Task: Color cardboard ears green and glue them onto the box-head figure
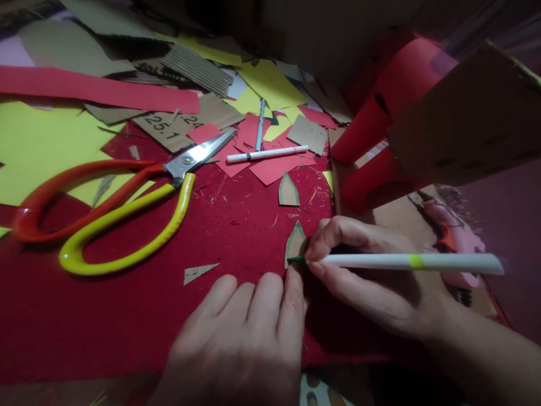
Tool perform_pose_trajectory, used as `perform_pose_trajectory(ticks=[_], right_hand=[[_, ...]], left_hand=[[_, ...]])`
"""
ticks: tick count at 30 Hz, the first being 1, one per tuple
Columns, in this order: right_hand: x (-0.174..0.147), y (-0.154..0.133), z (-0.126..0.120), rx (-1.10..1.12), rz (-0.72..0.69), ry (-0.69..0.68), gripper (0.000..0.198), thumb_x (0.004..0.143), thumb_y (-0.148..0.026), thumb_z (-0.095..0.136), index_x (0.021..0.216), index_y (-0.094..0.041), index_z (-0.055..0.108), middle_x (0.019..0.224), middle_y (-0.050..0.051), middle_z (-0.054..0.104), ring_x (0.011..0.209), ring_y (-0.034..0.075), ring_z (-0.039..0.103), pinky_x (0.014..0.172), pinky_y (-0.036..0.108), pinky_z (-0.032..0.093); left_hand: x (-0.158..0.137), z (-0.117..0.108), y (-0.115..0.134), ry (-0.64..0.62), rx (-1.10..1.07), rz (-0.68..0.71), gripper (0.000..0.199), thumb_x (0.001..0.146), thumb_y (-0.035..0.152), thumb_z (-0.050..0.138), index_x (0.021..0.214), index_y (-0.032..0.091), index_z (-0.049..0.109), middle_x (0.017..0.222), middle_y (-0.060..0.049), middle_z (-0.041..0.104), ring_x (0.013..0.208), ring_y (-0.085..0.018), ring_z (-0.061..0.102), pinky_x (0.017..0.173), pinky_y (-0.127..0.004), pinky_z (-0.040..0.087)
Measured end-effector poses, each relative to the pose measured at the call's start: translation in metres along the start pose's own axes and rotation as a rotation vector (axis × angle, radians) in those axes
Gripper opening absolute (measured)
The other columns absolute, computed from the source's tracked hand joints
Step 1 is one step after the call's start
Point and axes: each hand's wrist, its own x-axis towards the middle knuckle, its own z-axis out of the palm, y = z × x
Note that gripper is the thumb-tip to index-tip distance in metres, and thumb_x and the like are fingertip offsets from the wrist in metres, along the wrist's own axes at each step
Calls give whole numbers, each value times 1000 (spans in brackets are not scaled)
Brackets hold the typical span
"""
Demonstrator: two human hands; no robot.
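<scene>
My right hand (pixel 363 270) pinches a white marker pen (pixel 372 261) with a yellow-green band, close to its dark green tip. That tip touches the lower edge of a small pointed cardboard piece (pixel 295 243) outlined in green. With its fingers bent and close together, my left hand (pixel 249 332) holds the piece against the red surface; the index finger is at the bottom edge and the thumb is hidden. Just beyond lies a second pointed cardboard piece (pixel 289 190), also edged in green.
Scissors (pixel 181 163) with orange and yellow handles lie at left. A thin cardboard sliver (pixel 200 273) is near my left hand. A white pen cap (pixel 267 154) lies among paper scraps. Red paper tubes (pixel 363 129) and a raised cardboard panel (pixel 469 118) stand at right.
</scene>
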Motion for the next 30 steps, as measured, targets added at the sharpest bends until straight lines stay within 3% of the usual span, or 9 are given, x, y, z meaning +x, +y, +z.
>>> perform_pose_trajectory(ticks=[7,12,16,20,25,30], right_hand=[[-1,-1,-2,-34,13,46,12,81,-6,56,80,-17,54,72,-4,63,62,5,58,55,10,46],[0,-2,-2,-24,-18,-37,10,80,-6,57,79,-16,55,72,-3,62,60,5,56,54,10,45],[0,-1,-1,-26,12,-1,9,82,-8,56,81,-17,54,73,-3,62,61,5,55,54,11,45],[0,0,-1,6,-11,-58,10,80,-7,56,79,-16,54,72,-3,61,61,5,54,54,12,44],[-1,-1,0,17,22,-1,10,82,-8,57,81,-17,54,75,-4,61,63,5,55,56,11,45],[0,-1,0,55,28,-54,11,79,-6,58,78,-16,55,71,-3,61,60,5,54,53,12,45]], left_hand=[[3,-1,3,9,23,-11,26,86,12,46,108,10,61,67,-2,58,55,-19,46,67,-37,34],[0,0,-1,-4,2,28,32,85,7,39,106,11,62,67,-1,59,54,-18,48,65,-37,34],[-1,0,-2,-11,-6,31,31,85,9,40,107,10,62,67,-1,60,54,-17,50,65,-37,35],[1,1,-2,-9,-17,32,31,86,8,37,106,11,61,66,-1,59,54,-18,49,64,-37,34],[2,0,0,17,2,4,28,86,10,42,105,10,61,66,-1,58,54,-18,48,66,-37,34],[0,0,0,-1,-4,-4,31,87,8,38,105,12,63,68,-1,60,56,-18,49,70,-37,35]])
